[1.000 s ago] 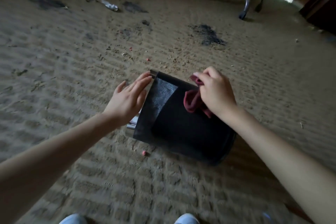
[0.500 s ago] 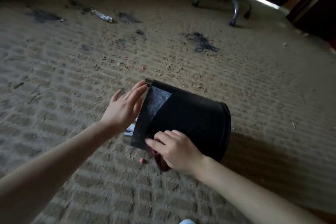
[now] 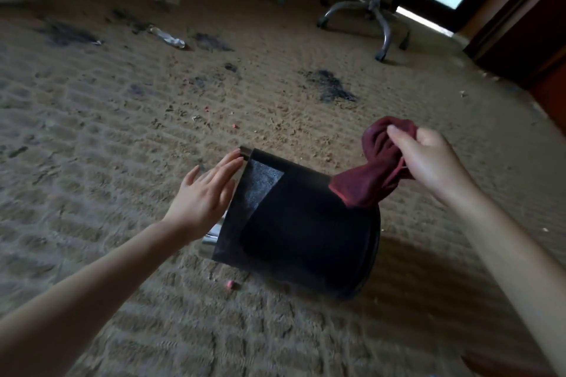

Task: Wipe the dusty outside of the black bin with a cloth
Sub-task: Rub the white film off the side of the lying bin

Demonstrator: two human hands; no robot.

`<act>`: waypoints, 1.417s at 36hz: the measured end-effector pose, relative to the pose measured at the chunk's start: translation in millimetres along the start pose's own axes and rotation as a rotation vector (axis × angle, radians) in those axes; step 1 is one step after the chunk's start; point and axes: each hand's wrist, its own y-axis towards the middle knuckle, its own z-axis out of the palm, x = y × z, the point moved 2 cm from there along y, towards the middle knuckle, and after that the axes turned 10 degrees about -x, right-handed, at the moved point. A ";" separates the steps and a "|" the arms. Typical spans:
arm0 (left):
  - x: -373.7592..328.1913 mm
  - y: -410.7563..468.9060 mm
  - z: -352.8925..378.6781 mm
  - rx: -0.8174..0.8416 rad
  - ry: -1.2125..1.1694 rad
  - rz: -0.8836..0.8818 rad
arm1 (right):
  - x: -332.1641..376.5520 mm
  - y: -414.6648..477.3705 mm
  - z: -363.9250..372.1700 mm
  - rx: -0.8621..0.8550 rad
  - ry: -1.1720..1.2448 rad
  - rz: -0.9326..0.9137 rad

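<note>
The ribbed tan carpet [image 3: 122,131] is strewn with crumbs and dark smudges. The round black bin [image 3: 306,229] is laid on it sideways; its inside is hidden. A bunched dark-red cloth [image 3: 367,180] is gripped over the bin by the right hand [image 3: 428,159]. The silver rim [image 3: 245,150] is touched by the left hand [image 3: 205,193], fingers straight.

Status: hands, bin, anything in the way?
Left hand flat against bin rim. Right hand grips red cloth over bin's side. Dusty patch near rim. Nothing blocking.
</note>
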 end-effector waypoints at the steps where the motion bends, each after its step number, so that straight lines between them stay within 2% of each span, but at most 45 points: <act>1: -0.1 0.3 -0.1 0.006 0.002 -0.003 | 2.3 1.8 -2.3 -0.008 -0.001 -0.014; 4: 0.2 0.7 0.0 0.022 0.003 -0.015 | 6.0 7.5 -6.2 -0.051 -0.035 -0.015; 7: -0.2 0.0 0.1 0.020 0.010 -0.010 | 10.7 8.1 -3.3 -0.091 0.215 0.093; 9: -0.4 -0.5 0.1 0.023 0.009 -0.011 | 9.7 4.2 3.0 -0.094 0.234 0.089; 11: -0.3 -0.2 0.0 0.027 0.004 -0.016 | 1.4 -4.6 12.6 -0.052 -0.062 -0.104; 13: -0.1 0.2 -0.1 0.029 0.002 -0.018 | -18.1 -17.0 29.4 0.091 -0.415 -0.277; 16: 0.6 -0.3 0.3 0.027 0.002 -0.014 | -43.0 -41.8 54.9 0.366 -0.618 -0.220; 18: 1.0 -0.8 0.7 0.021 0.001 -0.012 | -49.5 -53.1 65.8 0.329 -0.695 -0.251; 20: 0.6 -0.5 0.8 0.021 -0.003 -0.015 | -46.9 -59.4 73.0 0.228 -0.688 -0.354; 24: -0.1 -1.3 0.0 0.025 -0.009 -0.013 | -51.0 -69.4 91.7 0.216 -0.704 -0.611; 27: -0.6 -2.4 0.1 0.012 -0.009 -0.007 | -53.1 -68.3 96.6 0.070 -0.593 -0.739; 29: -1.0 -2.7 0.1 0.011 -0.017 -0.011 | -53.6 -56.0 99.7 0.027 -0.509 -0.719; 31: -1.4 -3.5 0.0 0.011 -0.019 -0.010 | -48.5 -38.8 104.3 0.027 -0.464 -0.606; 34: -0.7 -6.9 -0.3 0.008 -0.014 -0.002 | -43.4 -11.0 120.4 0.124 -0.443 -0.470; 37: 0.0 -9.6 -0.9 0.015 -0.011 -0.004 | -37.3 -1.8 138.2 0.217 -0.445 -0.530; 39: -0.1 -8.9 -1.0 0.024 -0.008 -0.008 | -34.8 -4.4 142.9 0.220 -0.410 -0.580; 45: -1.6 -4.2 -0.8 0.046 -0.012 -0.043 | -40.5 -53.2 124.3 0.078 -0.318 -0.842; 48: -2.4 -5.4 0.1 0.023 -0.021 -0.033 | -43.8 -86.2 113.8 0.158 -0.315 -0.993; 51: -2.5 -7.3 -0.3 0.004 -0.025 -0.021 | -45.0 -104.3 108.2 0.311 -0.384 -1.278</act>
